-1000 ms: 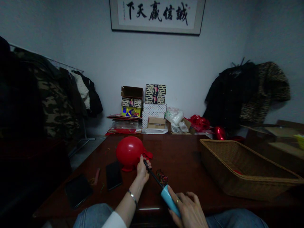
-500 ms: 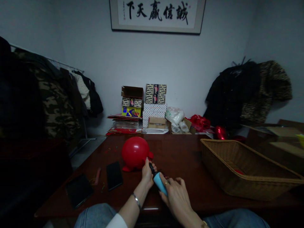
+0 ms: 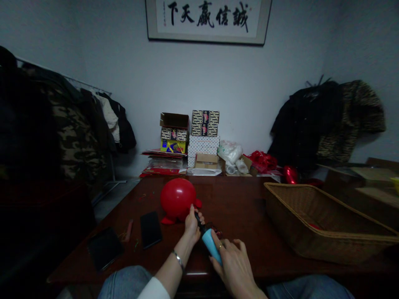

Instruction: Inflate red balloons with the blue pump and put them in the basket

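A round red balloon (image 3: 177, 198) rests on the dark wooden table (image 3: 237, 207), partly filled with air. My left hand (image 3: 192, 224) is closed around the balloon's neck and the black nozzle of a hand pump. My right hand (image 3: 234, 265) grips the pump's light blue handle (image 3: 211, 245), which sits pushed in close to the left hand. A bracelet shows on my left wrist and a ring on my right hand.
A large wicker basket (image 3: 314, 222) stands on the right of the table. Two dark phones (image 3: 151, 229) lie at the left beside a pink pen (image 3: 128, 229). Stacked boxes (image 3: 203, 137), bags and red balloons (image 3: 289, 174) sit behind; coats hang on both sides.
My right hand pushed the blue handle in toward the left hand, shortening the pump. The balloon has grown slightly and shifted a little right.
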Demonstrator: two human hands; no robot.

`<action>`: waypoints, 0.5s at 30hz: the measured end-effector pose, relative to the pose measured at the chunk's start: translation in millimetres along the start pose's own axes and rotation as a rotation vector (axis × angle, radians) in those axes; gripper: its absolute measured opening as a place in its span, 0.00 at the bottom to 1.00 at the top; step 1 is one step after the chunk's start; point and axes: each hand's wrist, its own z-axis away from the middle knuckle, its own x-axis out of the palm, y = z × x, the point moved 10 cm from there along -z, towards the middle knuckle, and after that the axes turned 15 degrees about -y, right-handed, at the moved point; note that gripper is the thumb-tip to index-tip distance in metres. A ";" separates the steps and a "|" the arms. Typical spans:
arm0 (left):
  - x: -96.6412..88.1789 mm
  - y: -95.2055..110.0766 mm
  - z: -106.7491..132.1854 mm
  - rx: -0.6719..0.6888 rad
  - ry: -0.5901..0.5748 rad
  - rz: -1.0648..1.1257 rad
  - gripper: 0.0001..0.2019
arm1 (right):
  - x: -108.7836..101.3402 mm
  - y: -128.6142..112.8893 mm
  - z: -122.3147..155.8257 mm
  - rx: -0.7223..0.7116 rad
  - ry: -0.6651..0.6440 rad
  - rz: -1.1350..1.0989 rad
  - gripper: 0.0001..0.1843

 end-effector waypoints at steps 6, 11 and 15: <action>-2.6 11.6 -6.4 0.040 -0.020 0.031 0.19 | 8.5 14.4 27.1 -0.091 0.061 0.017 0.36; -3.1 15.1 -7.8 0.042 -0.043 0.052 0.18 | 12.6 23.7 43.8 -0.139 0.134 0.030 0.37; -1.7 14.5 -7.4 0.024 -0.057 0.056 0.18 | 15.0 21.4 43.2 -0.173 0.123 0.036 0.35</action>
